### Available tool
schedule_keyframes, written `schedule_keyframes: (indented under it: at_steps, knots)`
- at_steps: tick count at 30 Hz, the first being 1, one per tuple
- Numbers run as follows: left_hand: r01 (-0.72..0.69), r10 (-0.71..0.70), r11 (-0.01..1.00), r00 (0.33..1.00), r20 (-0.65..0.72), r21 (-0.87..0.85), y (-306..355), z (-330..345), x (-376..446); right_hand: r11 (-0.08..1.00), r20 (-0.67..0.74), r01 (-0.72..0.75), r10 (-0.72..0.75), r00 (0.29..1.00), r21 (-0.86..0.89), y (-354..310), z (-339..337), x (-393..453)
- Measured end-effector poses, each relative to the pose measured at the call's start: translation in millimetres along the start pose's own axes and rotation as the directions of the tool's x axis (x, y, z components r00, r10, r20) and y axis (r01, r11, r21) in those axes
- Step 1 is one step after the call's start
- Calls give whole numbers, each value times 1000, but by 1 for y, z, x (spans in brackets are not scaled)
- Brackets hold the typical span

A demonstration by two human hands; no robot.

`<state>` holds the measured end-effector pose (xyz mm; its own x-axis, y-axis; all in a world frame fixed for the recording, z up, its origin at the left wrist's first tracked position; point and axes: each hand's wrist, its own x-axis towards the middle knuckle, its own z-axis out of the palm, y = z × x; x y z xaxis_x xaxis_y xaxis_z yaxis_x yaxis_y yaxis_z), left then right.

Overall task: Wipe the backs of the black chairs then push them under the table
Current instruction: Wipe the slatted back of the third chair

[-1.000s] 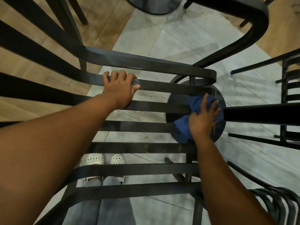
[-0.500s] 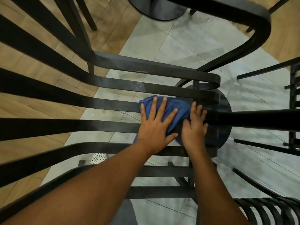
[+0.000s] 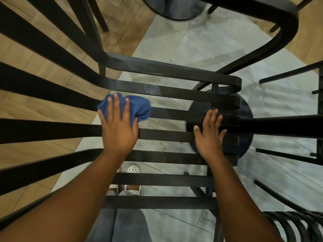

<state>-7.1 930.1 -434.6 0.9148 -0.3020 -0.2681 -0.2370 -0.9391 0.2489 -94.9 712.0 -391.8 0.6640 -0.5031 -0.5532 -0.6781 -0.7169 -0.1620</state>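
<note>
a: what's moved?
b: the left hand point(image 3: 118, 130) slid the blue cloth point(image 3: 138, 107) leftward along the slats, away from the right hand point(image 3: 209, 135).
a: grips?
b: left presses flat on the cloth; right lies flat, fingers straight, on the black chair point(image 3: 174, 84) back. round table base point(image 3: 174, 7) beyond.

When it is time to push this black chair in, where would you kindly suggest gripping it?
Probably the curved top rail of the black chair, taken from above with fingers curled over it: it is the bare slat farthest from the hands and runs crosswise.
</note>
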Motion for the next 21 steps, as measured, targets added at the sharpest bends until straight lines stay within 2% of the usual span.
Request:
schedule_keyframes:
  at_steps: [2,3,6,9,10,12,15,18,21]
  knots:
    - [83,-84,995,996,-24,-57,5,-3,-7,1000,16,3,-3,1000,-3,1,-1,0]
    - [77,-78,994,997,-14,-79,14,-4,-12,1000,25,3,-3,1000,-3,1,-2,1]
    - [-145,158,983,981,116,-113,56,-3,-26,1000,39,-13,13,999,-10,-1,-2,3]
    - [-410,404,910,846,347,-62,101,-1,-34,999,67,-30,33,997,-34,-3,-2,7]
    - [-461,452,884,808,378,-72,108,-1,-33,998,76,-36,39,996,-43,-2,-3,8]
    - [-497,487,864,786,381,-81,103,-4,-29,998,81,-33,36,996,-44,-2,-4,9]
    - [-432,392,902,818,420,-1,61,-12,-27,1000,60,-11,13,998,-23,-1,-5,6]
    - [-294,187,941,866,464,170,11,-26,-28,1000,56,7,-6,998,-11,-1,-6,3]
    - [-172,26,951,872,489,256,-16,-41,-35,1000,66,3,-2,998,-13,-2,-7,3]
